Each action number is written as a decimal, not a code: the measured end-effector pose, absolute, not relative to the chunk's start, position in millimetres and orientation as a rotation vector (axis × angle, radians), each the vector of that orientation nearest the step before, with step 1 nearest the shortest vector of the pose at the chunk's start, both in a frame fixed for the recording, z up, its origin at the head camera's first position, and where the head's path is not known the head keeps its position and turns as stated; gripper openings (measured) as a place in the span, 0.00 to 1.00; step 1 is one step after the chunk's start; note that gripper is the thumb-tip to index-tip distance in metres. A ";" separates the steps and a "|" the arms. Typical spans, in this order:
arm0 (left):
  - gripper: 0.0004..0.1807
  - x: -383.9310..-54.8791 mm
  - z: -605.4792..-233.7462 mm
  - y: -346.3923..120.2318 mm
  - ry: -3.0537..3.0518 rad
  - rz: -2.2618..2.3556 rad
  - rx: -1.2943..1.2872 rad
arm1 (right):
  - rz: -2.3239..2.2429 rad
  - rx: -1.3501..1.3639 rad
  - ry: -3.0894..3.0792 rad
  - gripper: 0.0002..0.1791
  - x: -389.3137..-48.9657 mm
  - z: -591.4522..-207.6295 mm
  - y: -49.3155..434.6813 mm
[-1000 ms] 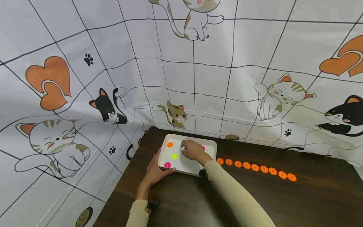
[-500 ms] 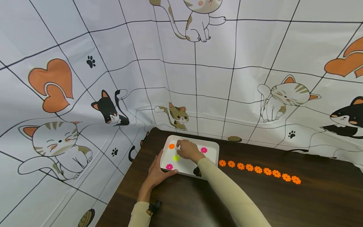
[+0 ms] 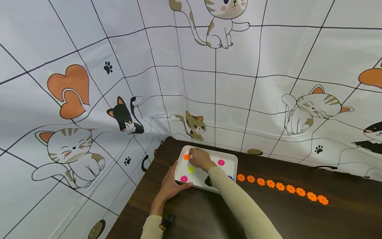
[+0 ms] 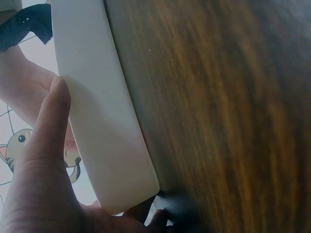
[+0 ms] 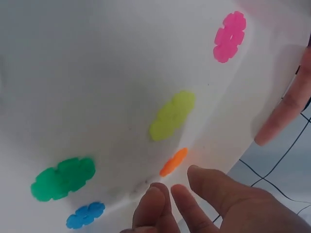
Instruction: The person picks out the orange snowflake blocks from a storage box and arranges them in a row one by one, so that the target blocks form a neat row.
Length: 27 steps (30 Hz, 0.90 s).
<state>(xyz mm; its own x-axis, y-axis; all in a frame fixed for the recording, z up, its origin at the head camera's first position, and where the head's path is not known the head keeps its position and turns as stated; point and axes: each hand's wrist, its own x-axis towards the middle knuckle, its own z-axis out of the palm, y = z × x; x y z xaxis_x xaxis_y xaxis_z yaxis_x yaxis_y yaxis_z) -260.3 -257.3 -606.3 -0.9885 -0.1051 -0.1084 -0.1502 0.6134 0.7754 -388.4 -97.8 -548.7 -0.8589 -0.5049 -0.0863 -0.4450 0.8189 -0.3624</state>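
A white tray (image 3: 231, 158) sits at the table's back left corner and holds loose flower-shaped pieces. My left hand (image 3: 172, 184) grips its near left corner, thumb (image 4: 47, 127) lying on the rim (image 4: 104, 126). My right hand (image 3: 193, 158) reaches into the tray, its fingertips (image 5: 156, 198) slightly apart just short of an orange piece (image 5: 173, 161), holding nothing. Around it lie a yellow-green piece (image 5: 171, 115), a pink one (image 5: 229, 36), a green one (image 5: 63, 178) and a blue one (image 5: 85, 215). The head view shows the orange piece (image 3: 186, 157) at the tray's far left.
A row of several orange flower pieces (image 3: 280, 186) runs rightward across the dark wooden table (image 3: 298, 219) from beside the tray. A cat-print cloth (image 3: 209, 83) hangs behind and to the left, right up against the table edges.
My right hand has slid left across the tray from its middle to the orange piece at the far left. The left hand has kept its hold on the corner.
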 end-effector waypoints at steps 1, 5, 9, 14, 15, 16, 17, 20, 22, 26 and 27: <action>0.67 -259.7 -607.8 -256.6 2.773 1.345 -0.215 | -0.501 -0.734 2.828 0.16 -387.7 -550.2 -97.9; 0.67 -258.7 -611.1 -255.9 2.763 1.364 -0.208 | -0.520 -0.708 2.834 0.16 -387.4 -554.2 -100.8; 0.66 -259.3 -609.6 -257.3 2.763 1.372 -0.207 | -0.528 -0.692 2.840 0.16 -391.9 -559.4 -106.4; 0.66 -259.7 -607.0 -257.4 2.760 1.364 -0.211 | -0.533 -0.661 2.849 0.16 -395.1 -562.7 -111.4; 0.66 -259.5 -606.9 -257.1 2.759 1.361 -0.213 | -0.525 -0.660 2.854 0.16 -395.2 -563.3 -112.0; 0.66 -259.5 -606.6 -256.8 2.759 1.361 -0.215 | -0.520 -0.659 2.859 0.15 -395.4 -563.8 -112.7; 0.66 -259.5 -606.4 -256.6 2.758 1.363 -0.217 | -0.518 -0.659 2.862 0.15 -395.6 -564.1 -113.2; 0.66 -259.8 -606.0 -256.3 2.760 1.364 -0.226 | -0.502 -0.654 2.872 0.15 -396.2 -565.4 -115.4; 0.66 -260.0 -605.7 -256.5 2.761 1.364 -0.229 | -0.496 -0.642 2.867 0.15 -396.9 -566.2 -116.7; 0.66 -259.6 -605.4 -257.1 2.759 1.353 -0.228 | -0.490 -0.616 2.855 0.20 -396.9 -567.7 -119.1; 0.66 -259.3 -605.2 -257.3 2.758 1.355 -0.228 | -0.483 -0.619 2.852 0.20 -396.4 -567.9 -119.7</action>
